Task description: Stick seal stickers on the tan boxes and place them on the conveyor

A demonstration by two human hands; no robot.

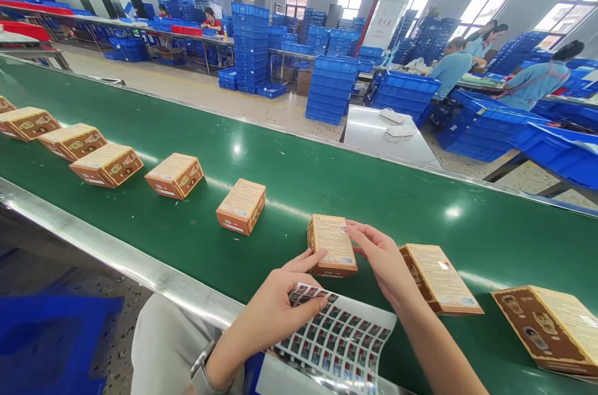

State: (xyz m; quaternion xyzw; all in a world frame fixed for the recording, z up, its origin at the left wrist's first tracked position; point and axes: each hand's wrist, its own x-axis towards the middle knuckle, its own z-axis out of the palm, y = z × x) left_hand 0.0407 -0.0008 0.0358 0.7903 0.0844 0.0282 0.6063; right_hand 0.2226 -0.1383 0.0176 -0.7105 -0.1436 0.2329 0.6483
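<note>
My left hand (pixel 284 301) pinches a curved sheet of small dark stickers (pixel 336 339) between thumb and fingers, while its index finger rests on the near left part of a brown and tan box (pixel 329 242). At the box's upper right edge, my right hand (pixel 380 258) has thumb and index finger together on a small shiny sticker (pixel 344 229). Just right of that hand lies another box (pixel 441 280) with a small pale sticker on its top. A further box (pixel 551 329), at the far right, also bears a small sticker.
A green conveyor belt (pixel 280 161) crosses the view, its metal edge (pixel 116 252) nearest me. Several similar boxes stand in a row to the left, the closest being a tan box (pixel 242 205). Beyond are stacked blue crates (pixel 331 90), a metal table (pixel 387 142) and people at benches.
</note>
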